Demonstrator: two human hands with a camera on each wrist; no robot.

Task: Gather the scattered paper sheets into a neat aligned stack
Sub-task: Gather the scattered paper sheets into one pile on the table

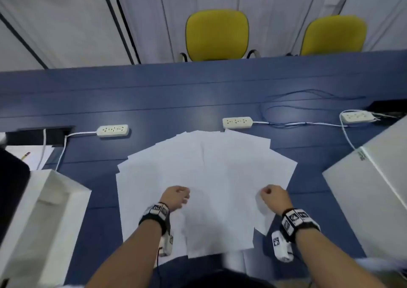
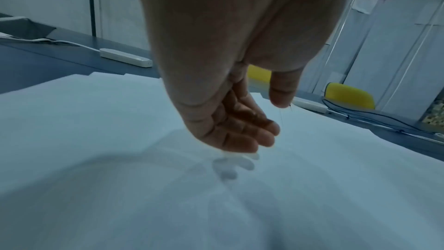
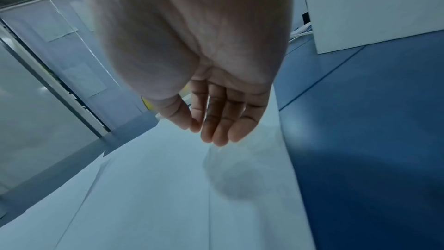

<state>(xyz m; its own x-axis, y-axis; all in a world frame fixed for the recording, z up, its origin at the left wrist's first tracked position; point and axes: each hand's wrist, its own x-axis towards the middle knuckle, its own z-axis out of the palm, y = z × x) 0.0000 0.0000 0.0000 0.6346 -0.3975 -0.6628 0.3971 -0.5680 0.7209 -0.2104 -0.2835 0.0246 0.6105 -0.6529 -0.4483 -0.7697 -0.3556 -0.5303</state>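
Neither grip holds anything: my left hand (image 1: 176,196) and right hand (image 1: 274,196) hover loose-fingered over the paper sheets (image 1: 204,177), fanned across the surface (image 1: 154,102), unstacked.

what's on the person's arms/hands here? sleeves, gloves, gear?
Bare forearms, no sleeves or gloves. The left hand and right hand each have a black wrist strap carrying white blocks with black square markers, a white camera pod underneath; a thin black cable hangs from the left.
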